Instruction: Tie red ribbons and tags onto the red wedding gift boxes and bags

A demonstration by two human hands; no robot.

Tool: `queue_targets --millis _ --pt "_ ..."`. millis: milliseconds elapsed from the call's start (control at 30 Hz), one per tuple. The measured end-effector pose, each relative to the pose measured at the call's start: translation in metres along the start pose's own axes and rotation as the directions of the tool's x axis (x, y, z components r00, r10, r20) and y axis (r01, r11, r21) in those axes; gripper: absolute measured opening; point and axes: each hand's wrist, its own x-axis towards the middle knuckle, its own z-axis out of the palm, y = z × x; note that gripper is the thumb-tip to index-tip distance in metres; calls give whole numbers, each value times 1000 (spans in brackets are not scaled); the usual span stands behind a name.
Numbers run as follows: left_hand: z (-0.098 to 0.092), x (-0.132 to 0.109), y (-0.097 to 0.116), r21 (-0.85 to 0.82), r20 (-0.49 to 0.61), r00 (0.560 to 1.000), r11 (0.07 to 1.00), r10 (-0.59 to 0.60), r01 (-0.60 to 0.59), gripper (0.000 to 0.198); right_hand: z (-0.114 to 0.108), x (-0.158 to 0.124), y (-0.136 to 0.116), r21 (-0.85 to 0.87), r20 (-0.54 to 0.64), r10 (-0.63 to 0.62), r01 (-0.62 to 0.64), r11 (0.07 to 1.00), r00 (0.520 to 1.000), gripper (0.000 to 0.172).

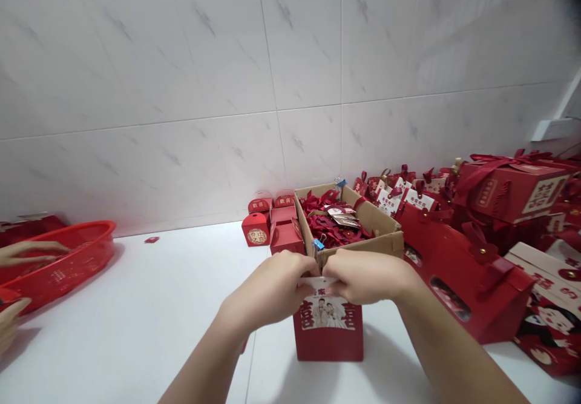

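Note:
A red gift box with a printed couple on its front stands upright on the white table before me. My left hand pinches the left side of its pale top edge. On the right side of that same edge, my right hand is closed in a pinch too. The fingers hide much of the box's top. Just behind it sits an open cardboard box of dark red ribbons and paper tags.
Small red boxes stand left of the cardboard box. Finished-looking red gift boxes crowd the right side. At far left, another person's hands are at a red plastic basket. A small red packet lies near the tiled wall.

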Motion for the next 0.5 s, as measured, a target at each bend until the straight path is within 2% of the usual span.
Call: queue_targets --millis 233,333,400,467,500 --pt "1 3 -2 -53 18 993 992 114 -113 20 0 -2 -11 -14 -16 33 -34 999 999 21" --pt "0 2 -1 -84 35 992 990 120 -116 22 1 -8 -13 -31 -43 45 -46 998 998 20" --pt "1 3 -1 -70 30 994 992 106 -104 19 -5 -14 -5 15 -25 -8 9 1000 1000 20" --pt "1 4 -1 -49 25 995 995 93 -92 16 -19 -16 10 154 10 -123 120 981 992 19" --pt "2 4 -2 -45 28 996 995 87 -86 15 -28 -13 19 246 -12 -173 171 954 985 20"
